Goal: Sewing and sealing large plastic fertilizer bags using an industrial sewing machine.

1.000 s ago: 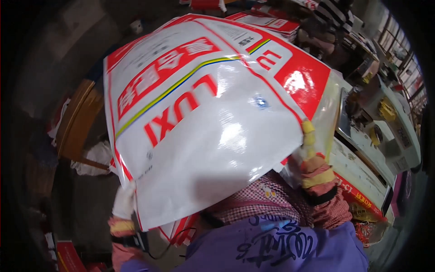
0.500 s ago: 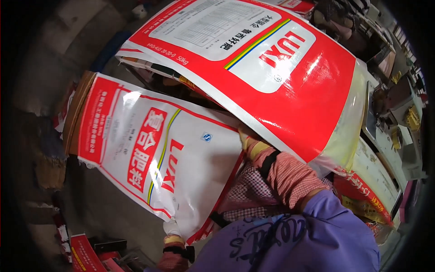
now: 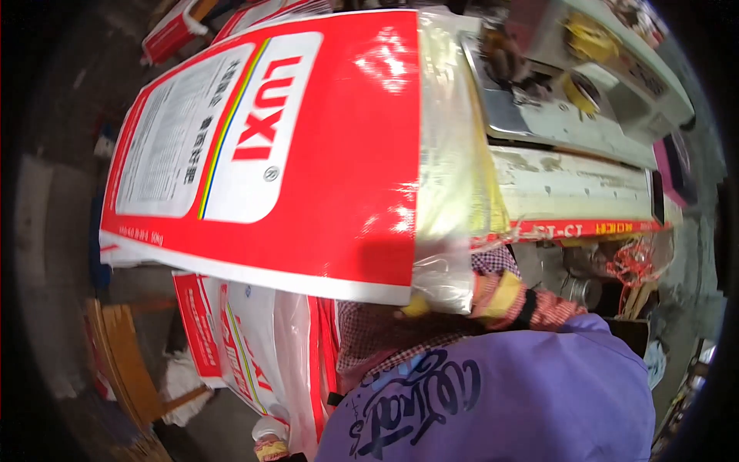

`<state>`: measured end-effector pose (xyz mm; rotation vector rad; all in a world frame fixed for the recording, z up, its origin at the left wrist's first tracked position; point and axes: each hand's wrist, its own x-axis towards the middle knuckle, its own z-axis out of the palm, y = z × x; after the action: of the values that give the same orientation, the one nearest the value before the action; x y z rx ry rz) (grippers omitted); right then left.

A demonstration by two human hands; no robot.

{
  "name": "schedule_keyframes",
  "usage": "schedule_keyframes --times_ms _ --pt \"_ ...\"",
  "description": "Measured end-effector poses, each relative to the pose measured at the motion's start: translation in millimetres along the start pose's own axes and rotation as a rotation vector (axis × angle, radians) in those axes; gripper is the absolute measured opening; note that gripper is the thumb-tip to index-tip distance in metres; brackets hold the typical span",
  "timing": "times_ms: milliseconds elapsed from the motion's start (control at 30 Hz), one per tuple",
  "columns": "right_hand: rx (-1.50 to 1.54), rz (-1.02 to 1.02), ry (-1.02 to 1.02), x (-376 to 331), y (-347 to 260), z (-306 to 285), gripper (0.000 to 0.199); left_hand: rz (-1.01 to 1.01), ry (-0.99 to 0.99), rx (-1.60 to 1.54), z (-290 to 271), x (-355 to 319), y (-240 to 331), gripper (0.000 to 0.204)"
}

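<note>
A large red-and-white printed woven sack point(image 3: 346, 200) lies flat across the middle, with a clear yellowish plastic liner point(image 3: 450, 162) showing along its right edge. Below it hangs a second white-and-red sack point(image 3: 258, 339), partly covered and creased, in front of my body. My left hand point(image 3: 269, 431), in a white covering, is closed at this lower sack's bottom edge. My right hand point(image 3: 473, 296) reaches to the near right corner of the upper sack, by the liner; its fingers are mostly hidden there.
A pale sewing machine point(image 3: 639, 92) stands at the back right, with a roll of yellow tape point(image 3: 581, 92) on it. Left of me is a wooden stool or frame point(image 3: 127, 354). More red-and-white sacks point(image 3: 173, 31) lie at the far left. Red string point(image 3: 635, 262) hangs at right.
My view has turned right, bringing the sewing machine closer in. The lower sack, spread out before, is now folded in and drawn partly beneath the upper one. My right hand has moved under the liner.
</note>
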<state>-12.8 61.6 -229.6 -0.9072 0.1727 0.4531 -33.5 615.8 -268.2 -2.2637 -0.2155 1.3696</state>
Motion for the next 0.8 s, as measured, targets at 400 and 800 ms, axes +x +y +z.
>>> schedule_keyframes --times_ms 400,800 --pt "-0.619 -0.177 0.582 -3 -47 -1 0.028 1.172 0.549 -0.799 -333 -251 259 0.019" --pt "0.048 -0.499 0.357 30 -46 0 0.035 1.395 0.182 -1.167 -362 -242 312 0.016"
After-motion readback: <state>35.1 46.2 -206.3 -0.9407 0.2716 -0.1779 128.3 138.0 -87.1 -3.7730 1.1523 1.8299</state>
